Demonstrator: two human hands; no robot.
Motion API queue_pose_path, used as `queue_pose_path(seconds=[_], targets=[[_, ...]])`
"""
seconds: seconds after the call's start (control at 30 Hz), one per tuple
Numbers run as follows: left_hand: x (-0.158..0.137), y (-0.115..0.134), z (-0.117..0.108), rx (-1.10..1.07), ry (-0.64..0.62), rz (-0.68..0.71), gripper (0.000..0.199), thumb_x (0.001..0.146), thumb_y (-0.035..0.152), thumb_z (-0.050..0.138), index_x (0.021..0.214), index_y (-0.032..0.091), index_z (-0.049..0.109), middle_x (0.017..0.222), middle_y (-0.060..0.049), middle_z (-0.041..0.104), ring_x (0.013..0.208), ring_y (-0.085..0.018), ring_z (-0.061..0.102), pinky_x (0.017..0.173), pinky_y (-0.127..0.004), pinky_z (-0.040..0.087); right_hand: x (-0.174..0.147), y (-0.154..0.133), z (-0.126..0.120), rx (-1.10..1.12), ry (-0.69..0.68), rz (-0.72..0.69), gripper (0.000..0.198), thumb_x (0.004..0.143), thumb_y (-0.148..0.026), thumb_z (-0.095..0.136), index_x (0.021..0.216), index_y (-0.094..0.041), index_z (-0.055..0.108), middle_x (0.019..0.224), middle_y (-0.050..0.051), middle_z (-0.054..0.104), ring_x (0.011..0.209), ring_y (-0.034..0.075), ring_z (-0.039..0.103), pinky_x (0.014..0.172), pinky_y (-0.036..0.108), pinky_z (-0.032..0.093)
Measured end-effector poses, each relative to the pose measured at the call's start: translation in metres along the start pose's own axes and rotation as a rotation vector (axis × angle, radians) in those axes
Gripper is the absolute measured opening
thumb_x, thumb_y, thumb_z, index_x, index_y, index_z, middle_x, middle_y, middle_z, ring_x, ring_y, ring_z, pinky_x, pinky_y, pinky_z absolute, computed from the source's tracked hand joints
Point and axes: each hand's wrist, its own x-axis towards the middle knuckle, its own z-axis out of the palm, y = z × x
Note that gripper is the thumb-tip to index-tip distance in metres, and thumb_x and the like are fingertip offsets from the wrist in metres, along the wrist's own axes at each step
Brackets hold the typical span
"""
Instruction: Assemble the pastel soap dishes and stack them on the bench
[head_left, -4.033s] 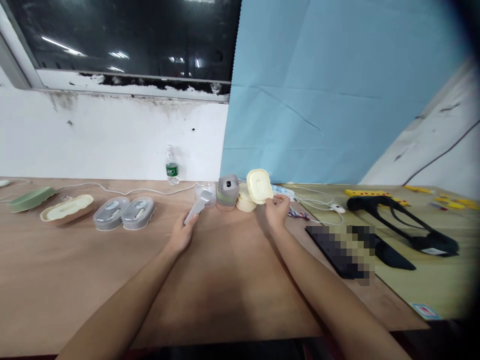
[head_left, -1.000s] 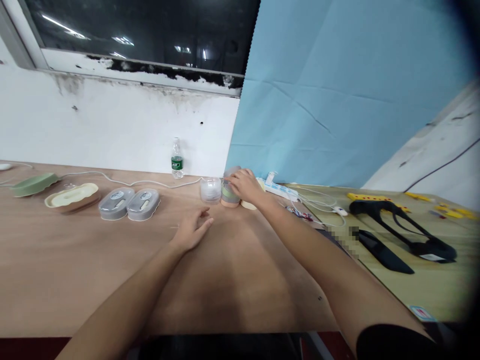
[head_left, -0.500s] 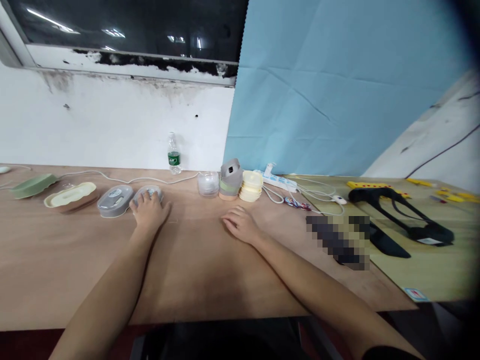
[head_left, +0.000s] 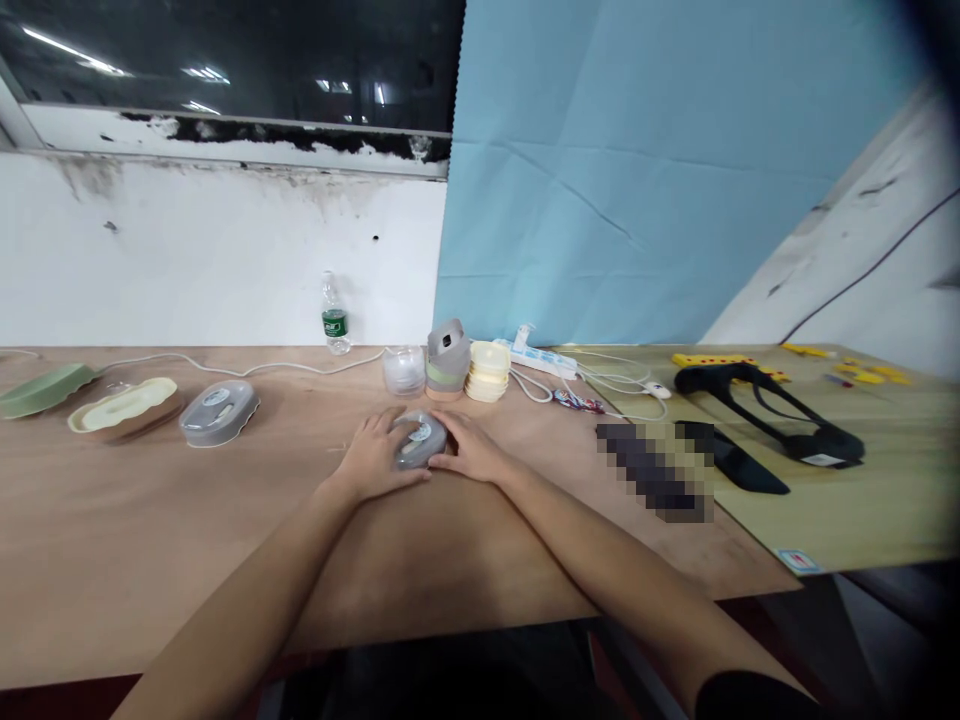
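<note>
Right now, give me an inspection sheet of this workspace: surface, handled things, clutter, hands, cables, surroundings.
Surface: brown tabletop, meeting a yellowish tabletop at right.
Handled things: gray case between both hands, round label on top.
Clutter: another gray container at left; bottle near the wall; stacked cream pieces; black frame at right.
Hands: left hand and right hand touch opposite sides of the gray case.
Cables: white cable along the back; more by the power strip.
Surroundings: white wall, blue sheet, dark window.

Seemingly a makeshift workshop — scuffed white wall [head_left: 225, 270] and creased blue sheet [head_left: 570, 120] behind the long worktable [head_left: 187, 540], dark window [head_left: 262, 50] above it, power strip [head_left: 551, 361] along its far edge.
</note>
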Motion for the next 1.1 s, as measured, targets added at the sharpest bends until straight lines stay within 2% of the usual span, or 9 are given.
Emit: queue_pose_path(seconds=[0.1, 0.2, 0.33, 0.47, 0.67, 0.77, 0.9, 1.0, 1.1], targets=[[-0.003, -0.006, 0.001, -0.091, -0.010, -0.134, 0.078, 0.072, 0.064, 0.062, 0.136, 0.021, 0.048, 0.140, -0.014, 0.047, 0.123, -0.033, 0.048, 0.102, -0.046, 0.038, 0.000, 0.001, 0.002, 0.048, 0.014, 0.076, 0.080, 0.075, -0.056, 0.068, 0.141, -0.020, 0.042, 0.139, 0.015, 0.050, 0.125, 0.031, 0.048, 0.104, 0.049, 0.038], [-0.003, -0.010, 0.003, -0.255, 0.043, -0.239, 0.068, 0.078, 0.061, 0.059, 0.133, 0.022, 0.050, 0.134, -0.010, 0.054, 0.119, -0.029, 0.054, 0.100, -0.041, 0.042, -0.001, 0.000, 0.002, 0.095, 0.055, 0.129, 0.083, 0.073, -0.054, 0.071, 0.142, -0.020, 0.041, 0.136, 0.015, 0.052, 0.124, 0.030, 0.050, 0.103, 0.047, 0.039], [0.000, -0.013, 0.010, -0.479, 0.154, -0.379, 0.061, 0.080, 0.057, 0.060, 0.127, 0.019, 0.054, 0.127, -0.011, 0.060, 0.115, -0.029, 0.057, 0.099, -0.042, 0.044, -0.002, 0.001, 0.001, 0.133, 0.094, 0.144, 0.088, 0.070, -0.053, 0.074, 0.143, -0.021, 0.039, 0.134, 0.016, 0.054, 0.122, 0.030, 0.052, 0.101, 0.047, 0.041], [0.004, -0.014, 0.014, -0.690, 0.245, -0.414, 0.053, 0.084, 0.055, 0.055, 0.119, 0.016, 0.060, 0.121, -0.012, 0.064, 0.111, -0.028, 0.059, 0.097, -0.041, 0.044, -0.002, 0.004, 0.001, 0.141, 0.130, 0.132, 0.074, 0.078, -0.050, 0.068, 0.141, -0.021, 0.042, 0.132, 0.014, 0.056, 0.121, 0.028, 0.053, 0.102, 0.046, 0.041], [0.007, -0.006, 0.015, -0.856, 0.416, -0.430, 0.057, 0.083, 0.060, 0.054, 0.119, 0.015, 0.058, 0.122, -0.012, 0.063, 0.111, -0.026, 0.059, 0.095, -0.037, 0.045, -0.002, 0.006, 0.003, 0.092, 0.146, 0.091, 0.060, 0.083, -0.044, 0.065, 0.136, -0.022, 0.048, 0.128, 0.013, 0.058, 0.118, 0.026, 0.054, 0.101, 0.046, 0.042], [0.013, -0.002, 0.014, -1.019, 0.508, -0.520, 0.063, 0.080, 0.067, 0.050, 0.112, 0.014, 0.061, 0.116, -0.014, 0.067, 0.104, -0.027, 0.064, 0.087, -0.036, 0.049, -0.002, 0.002, 0.003, 0.035, 0.135, 0.060, 0.053, 0.084, -0.041, 0.064, 0.132, -0.021, 0.052, 0.126, 0.012, 0.060, 0.114, 0.026, 0.055, 0.098, 0.044, 0.044], [0.025, -0.005, 0.001, -1.281, 0.553, -0.737, 0.069, 0.083, 0.072, 0.039, 0.102, 0.010, 0.062, 0.093, -0.017, 0.072, 0.082, -0.026, 0.070, 0.072, -0.035, 0.054, -0.001, -0.001, 0.001, -0.003, 0.107, 0.021, 0.049, 0.084, -0.039, 0.063, 0.129, -0.021, 0.055, 0.122, 0.012, 0.062, 0.111, 0.025, 0.057, 0.096, 0.043, 0.045], [0.031, -0.014, -0.017, -1.267, 0.569, -0.784, 0.070, 0.085, 0.071, 0.036, 0.099, 0.008, 0.061, 0.081, -0.017, 0.072, 0.072, -0.025, 0.071, 0.059, -0.029, 0.052, -0.001, -0.002, 0.001, -0.004, 0.100, -0.005, 0.045, 0.085, -0.038, 0.063, 0.126, -0.021, 0.057, 0.122, 0.012, 0.062, 0.112, 0.025, 0.057, 0.096, 0.043, 0.045], [0.038, -0.026, -0.033, -1.237, 0.559, -0.776, 0.072, 0.086, 0.073, 0.030, 0.107, 0.010, 0.059, 0.082, -0.016, 0.072, 0.063, -0.022, 0.070, 0.044, -0.024, 0.045, -0.001, -0.002, 0.000, 0.003, 0.097, -0.023, 0.040, 0.085, -0.038, 0.062, 0.122, -0.021, 0.060, 0.121, 0.012, 0.062, 0.113, 0.024, 0.056, 0.097, 0.043, 0.044]])
